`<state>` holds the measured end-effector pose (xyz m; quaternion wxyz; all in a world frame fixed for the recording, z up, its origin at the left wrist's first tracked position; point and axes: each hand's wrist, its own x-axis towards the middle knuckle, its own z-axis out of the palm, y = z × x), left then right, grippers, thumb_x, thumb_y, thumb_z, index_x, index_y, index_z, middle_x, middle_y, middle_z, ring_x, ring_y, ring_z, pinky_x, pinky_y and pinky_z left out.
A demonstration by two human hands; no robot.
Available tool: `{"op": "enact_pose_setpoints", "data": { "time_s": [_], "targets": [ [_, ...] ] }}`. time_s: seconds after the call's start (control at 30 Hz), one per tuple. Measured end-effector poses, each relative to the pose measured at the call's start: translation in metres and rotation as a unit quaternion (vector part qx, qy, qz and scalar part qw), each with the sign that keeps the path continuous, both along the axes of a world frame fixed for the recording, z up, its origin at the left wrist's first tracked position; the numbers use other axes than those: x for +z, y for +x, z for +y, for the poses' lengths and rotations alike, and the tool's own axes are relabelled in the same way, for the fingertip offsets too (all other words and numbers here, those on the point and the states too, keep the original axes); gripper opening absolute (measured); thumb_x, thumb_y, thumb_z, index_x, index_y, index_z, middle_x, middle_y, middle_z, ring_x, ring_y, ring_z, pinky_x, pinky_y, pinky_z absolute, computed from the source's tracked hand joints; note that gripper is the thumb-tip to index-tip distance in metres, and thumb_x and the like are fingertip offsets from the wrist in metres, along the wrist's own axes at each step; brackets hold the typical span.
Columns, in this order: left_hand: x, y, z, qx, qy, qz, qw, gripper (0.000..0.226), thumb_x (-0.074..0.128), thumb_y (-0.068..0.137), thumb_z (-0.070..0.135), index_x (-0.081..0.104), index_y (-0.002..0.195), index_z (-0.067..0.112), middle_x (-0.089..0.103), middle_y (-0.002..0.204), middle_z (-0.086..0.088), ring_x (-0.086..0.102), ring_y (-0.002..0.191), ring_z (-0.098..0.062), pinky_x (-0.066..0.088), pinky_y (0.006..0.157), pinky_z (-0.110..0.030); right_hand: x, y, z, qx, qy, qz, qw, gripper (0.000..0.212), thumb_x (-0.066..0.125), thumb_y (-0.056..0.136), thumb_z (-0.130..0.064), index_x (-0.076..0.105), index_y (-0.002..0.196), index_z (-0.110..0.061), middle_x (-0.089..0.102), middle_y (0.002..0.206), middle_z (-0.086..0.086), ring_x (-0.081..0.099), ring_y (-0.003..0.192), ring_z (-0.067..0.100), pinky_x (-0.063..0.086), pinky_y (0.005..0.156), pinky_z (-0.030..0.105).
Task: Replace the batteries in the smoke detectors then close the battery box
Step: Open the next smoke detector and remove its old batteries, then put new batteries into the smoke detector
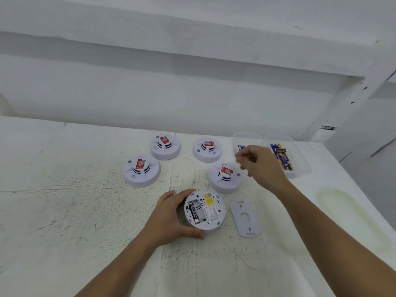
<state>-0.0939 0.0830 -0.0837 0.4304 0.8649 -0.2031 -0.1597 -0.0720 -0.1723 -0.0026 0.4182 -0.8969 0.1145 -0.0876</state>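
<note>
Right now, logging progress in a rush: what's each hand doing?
Left hand: gripping the overturned smoke detector on the table.
Right hand: over the battery box, fingers curled; cannot tell if holding anything.

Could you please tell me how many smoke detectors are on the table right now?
5: four face-up, at back left, back right, middle left and middle right; one flipped open under the left hand.

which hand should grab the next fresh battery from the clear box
Right. The right hand is already over the battery box, while the left hand steadies the open smoke detector, which shows one battery fitted.
</note>
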Motion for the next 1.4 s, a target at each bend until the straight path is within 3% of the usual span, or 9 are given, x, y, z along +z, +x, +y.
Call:
{"op": "enact_pose_setpoints", "data": {
  "time_s": [0.17,0.33,0.47,0.6,0.73,0.9,1.07,1.17,1.4],
  "targets": [
    [-0.003,-0.001,0.001,0.006,-0.008,-0.024,1.0,0.11,0.087,0.038,0.061,0.042,0.136,0.041,0.047,0.125,0.033,0.024,0.132,-0.007,0.019,0.113,-0.029,-0.019,-0.048,0.046,0.141,-0.011,0.048,0.989,0.009,0.067,0.085,-0.015,0.072,0.085,-0.023,0.069,0.081,-0.013,0.06,0.07,-0.003,0.043,0.061,0.007],
    [0.002,-0.004,0.0,-0.012,-0.045,-0.038,0.998,0.098,0.093,0.044,0.043,0.046,0.13,0.037,0.05,0.109,0.036,0.021,0.107,0.037,0.017,0.11,-0.023,-0.031,-0.066,0.072,0.252,-0.066,0.048,0.964,0.011,0.068,0.081,-0.011,0.075,0.089,-0.016,0.072,0.094,-0.005,0.061,0.083,0.005,0.047,0.072,0.016],
    [0.003,-0.003,-0.001,-0.019,-0.042,-0.043,0.998,0.095,0.093,0.046,0.04,0.045,0.128,0.037,0.048,0.111,0.038,0.02,0.105,0.039,0.017,0.108,-0.022,-0.028,-0.064,0.076,0.309,-0.135,0.03,0.941,0.015,0.067,0.083,-0.007,0.076,0.095,-0.009,0.072,0.107,0.001,0.048,0.084,-0.023,0.033,0.076,-0.003],
    [0.001,-0.001,0.005,-0.037,-0.035,-0.017,0.999,0.098,0.091,0.048,0.046,0.041,0.132,0.043,0.048,0.119,0.037,0.029,0.116,0.023,0.015,0.116,-0.027,-0.024,-0.061,0.077,0.341,-0.173,0.033,0.923,0.016,0.066,0.085,-0.014,0.076,0.097,-0.012,0.073,0.106,-0.002,0.047,0.081,0.0,0.031,0.074,0.003],
    [0.005,0.0,0.01,-0.06,-0.037,0.005,0.998,0.093,0.088,0.06,0.036,0.029,0.129,0.05,0.034,0.115,0.045,0.005,0.1,0.045,0.013,0.108,-0.02,-0.026,-0.056,0.077,0.37,-0.227,0.037,0.9,0.016,0.062,0.089,-0.017,0.074,0.098,-0.013,0.072,0.099,-0.005,0.045,0.086,0.013,0.027,0.074,0.006],
    [0.001,0.001,0.012,-0.042,-0.032,0.016,0.999,0.096,0.087,0.059,0.042,0.03,0.135,0.051,0.033,0.12,0.046,0.013,0.127,0.008,0.015,0.109,-0.022,-0.019,-0.054,0.077,0.417,-0.347,0.014,0.84,0.019,0.053,0.091,-0.021,0.07,0.09,-0.012,0.072,0.088,-0.003,0.055,0.092,0.02,0.045,0.074,0.03],
    [-0.002,0.002,0.011,-0.037,-0.037,0.002,0.999,0.099,0.087,0.058,0.045,0.031,0.139,0.047,0.037,0.127,0.041,0.013,0.131,0.001,0.015,0.109,-0.022,-0.022,-0.047,0.077,0.457,-0.433,-0.002,0.777,0.03,0.039,0.088,-0.021,0.067,0.084,-0.01,0.072,0.086,0.002,0.062,0.084,0.024,0.052,0.065,0.039],
    [-0.002,0.002,0.011,-0.037,-0.032,-0.001,0.999,0.099,0.087,0.057,0.043,0.031,0.138,0.048,0.036,0.125,0.042,0.014,0.129,0.002,0.015,0.109,-0.023,-0.022,-0.043,0.08,0.474,-0.429,-0.001,0.769,0.015,0.053,0.081,-0.012,0.065,0.074,-0.007,0.07,0.074,0.005,0.06,0.07,0.026,0.053,0.057,0.039],
    [-0.006,0.004,0.011,-0.027,-0.026,0.015,0.999,0.104,0.088,0.053,0.047,0.032,0.14,0.048,0.035,0.124,0.041,0.013,0.139,-0.01,0.019,0.11,-0.032,-0.018,-0.042,0.083,0.473,-0.426,0.017,0.771,0.01,0.059,0.076,-0.015,0.061,0.08,-0.007,0.068,0.078,0.007,0.059,0.077,0.031,0.052,0.062,0.043]
  ]
}}
